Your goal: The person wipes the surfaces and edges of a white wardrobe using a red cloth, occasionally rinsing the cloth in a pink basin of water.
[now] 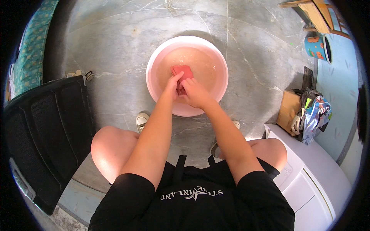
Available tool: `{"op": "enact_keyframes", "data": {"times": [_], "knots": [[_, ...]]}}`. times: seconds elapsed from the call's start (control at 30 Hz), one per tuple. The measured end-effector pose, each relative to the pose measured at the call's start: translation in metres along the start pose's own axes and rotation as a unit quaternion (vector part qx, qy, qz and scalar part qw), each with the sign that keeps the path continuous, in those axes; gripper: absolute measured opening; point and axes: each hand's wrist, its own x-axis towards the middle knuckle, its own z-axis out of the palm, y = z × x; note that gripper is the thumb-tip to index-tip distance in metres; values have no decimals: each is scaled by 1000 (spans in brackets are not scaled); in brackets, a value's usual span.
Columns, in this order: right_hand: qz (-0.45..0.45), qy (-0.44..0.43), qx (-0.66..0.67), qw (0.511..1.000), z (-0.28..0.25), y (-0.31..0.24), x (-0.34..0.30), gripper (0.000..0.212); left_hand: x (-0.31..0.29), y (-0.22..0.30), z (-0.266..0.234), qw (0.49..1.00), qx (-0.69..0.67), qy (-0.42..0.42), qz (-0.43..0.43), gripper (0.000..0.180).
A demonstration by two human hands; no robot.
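Grey, pale-veined floor [262, 50] is spread beneath a low work spot, hemmed in by a black ribbed chair back [50, 115] on the left and a white cabinet [308, 169] on the right. On it, a pink basin [151, 69] partly filled with cloudy water [208, 71] is set ahead of the two shoes [142, 118] and the bare, spread knees [111, 150], presumably so that it can be reached by both arms without a lean to either side. Inside its rim, a little left of the middle, a soft red item, apparently a red cloth [186, 71], is held bunched; whether its lower folds are under the water cannot be told. It is gripped from the left by the left hand [173, 86], whose thumb is laid along it, and from the right by the right hand [195, 93], whose fingers are curled in against it, so both hands are closed narrowly and nearly touching. By being kept over the basin, drips are probably caught there. Farther right, a cardboard box [288, 109] and crumpled plastic bags [317, 115] are stacked by the cabinet, well apart from the water, perhaps to be kept dry.
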Motion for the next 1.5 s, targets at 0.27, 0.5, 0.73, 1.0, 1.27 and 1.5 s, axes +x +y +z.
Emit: {"op": "enact_keyframes", "data": {"times": [0.27, 0.5, 0.73, 1.0, 1.27, 1.5], "knots": [[185, 54, 10, 981, 38, 12, 5, 47, -3, -33, -25, 998, -37, 26, 39, 39], [150, 30, 30, 988, 45, 19, 12, 35, -11, -27, -16, 1000, -6, 8, 27, 38], [127, 97, -68, 985, 25, 33, -6, 74, 0, -27, -26, 993, 74, 52, 72, 40], [-76, 41, -171, 982, -30, 21, -5, 86, -24, 27, 0, 952, 247, -107, -144, 49], [15, -98, -257, 961, -53, 22, 15, 36, -35, 37, 36, 758, 636, -146, -6, 45], [219, -205, 26, 954, -55, 35, 40, 13, -44, 30, 53, 518, 817, 9, 251, 29]]}}
